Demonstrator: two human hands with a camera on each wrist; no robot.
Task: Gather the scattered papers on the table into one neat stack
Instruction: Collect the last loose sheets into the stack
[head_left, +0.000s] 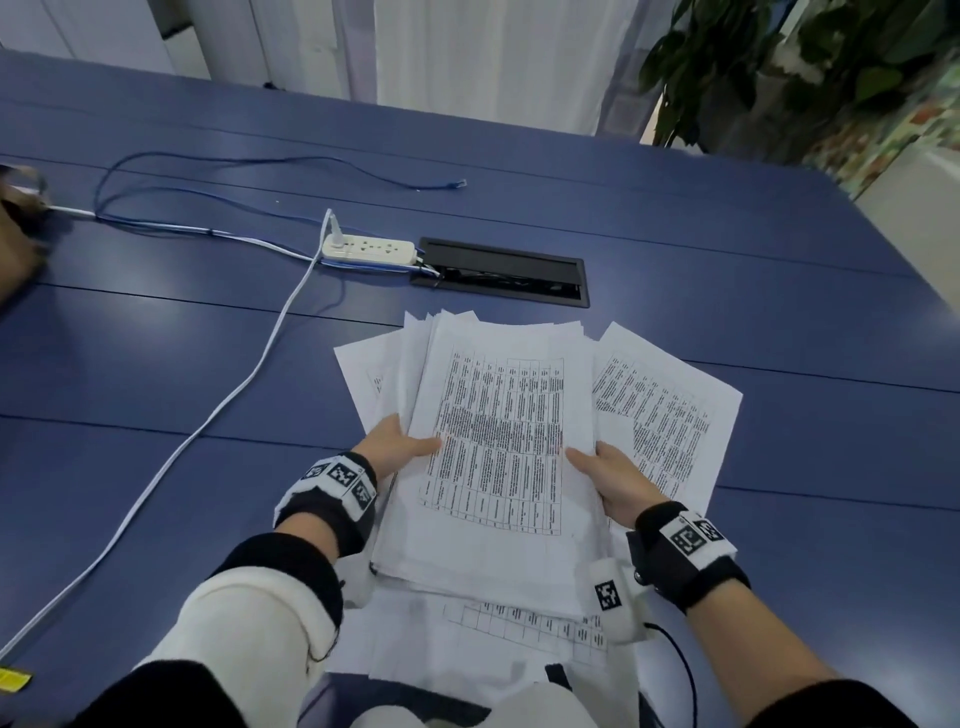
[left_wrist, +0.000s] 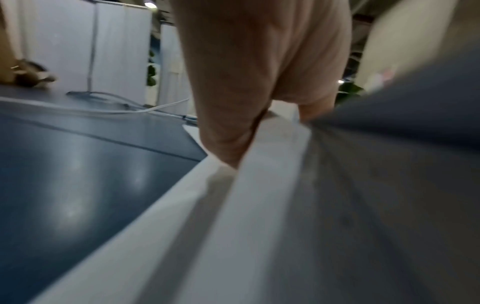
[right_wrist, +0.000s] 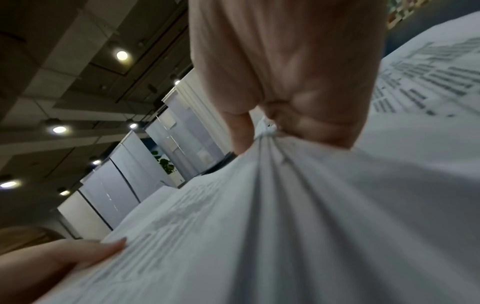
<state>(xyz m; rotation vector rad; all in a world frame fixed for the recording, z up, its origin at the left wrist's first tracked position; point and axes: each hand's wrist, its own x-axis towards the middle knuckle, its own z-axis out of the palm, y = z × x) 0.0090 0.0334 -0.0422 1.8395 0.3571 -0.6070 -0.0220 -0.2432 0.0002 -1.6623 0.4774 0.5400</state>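
Observation:
A thick pile of printed papers (head_left: 498, 447) is held between both hands above the blue table (head_left: 156, 364). My left hand (head_left: 400, 444) grips its left edge, thumb on top and fingers underneath. My right hand (head_left: 602, 475) grips the right edge the same way. The left wrist view shows the fingers (left_wrist: 228, 133) under the pile's edge (left_wrist: 272, 185). The right wrist view shows the right hand (right_wrist: 285, 92) pinching the fanned sheet edges (right_wrist: 272, 185). A loose sheet (head_left: 660, 415) lies to the right, another sheet (head_left: 369, 379) juts out at left, and one more sheet (head_left: 519, 629) lies near me.
A white power strip (head_left: 369, 247) with a white cable (head_left: 234, 395) and a blue cable (head_left: 208, 176) lies behind the papers. A black cable hatch (head_left: 501, 273) is set into the table. A brown object (head_left: 21, 208) sits at the far left, a plant (head_left: 779, 67) beyond the table.

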